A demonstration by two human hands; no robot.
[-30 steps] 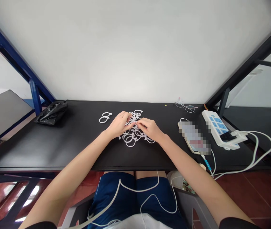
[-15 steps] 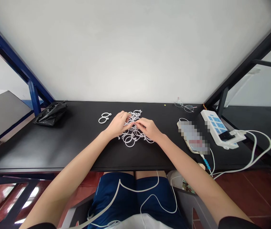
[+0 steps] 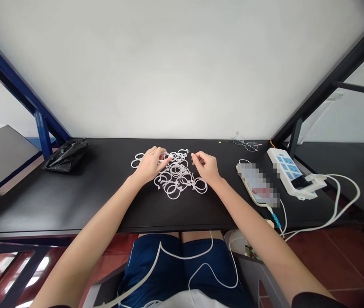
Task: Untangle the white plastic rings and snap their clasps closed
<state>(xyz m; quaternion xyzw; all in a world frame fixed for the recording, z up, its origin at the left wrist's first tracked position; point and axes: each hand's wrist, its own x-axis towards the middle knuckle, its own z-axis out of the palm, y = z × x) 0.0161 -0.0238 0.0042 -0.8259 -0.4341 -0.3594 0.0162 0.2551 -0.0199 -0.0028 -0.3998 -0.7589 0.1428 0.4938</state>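
Loose white curtain rings (image 3: pixel 179 171), each with a small eyelet, lie in an overlapping heap on the black desk (image 3: pixel 105 201). My left hand (image 3: pixel 152 164) is at the heap's upper left, thumb and fingers closed on a white curtain ring (image 3: pixel 165 155) that shows partly between them. Beyond that hand lies a pair of rings (image 3: pixel 136 163), partly covered by its fingers. At the heap's upper right, my right hand (image 3: pixel 206 166) is raised with thumb and index finger pinched together. No ring shows in that pinch.
On the left lies a black plastic bag (image 3: pixel 66 156). To the right are a phone (image 3: pixel 258 184) on a charging cable, eyeglasses (image 3: pixel 246 144) and a white power strip (image 3: pixel 292 173) with a plugged-in charger. White cables (image 3: pixel 338 216) hang over the desk's front edge.
My hands, together over the heap before, have moved apart. The left has shifted left with a curtain ring, toward the pair of rings; the right has lifted off to the right, uncovering more of the heap.
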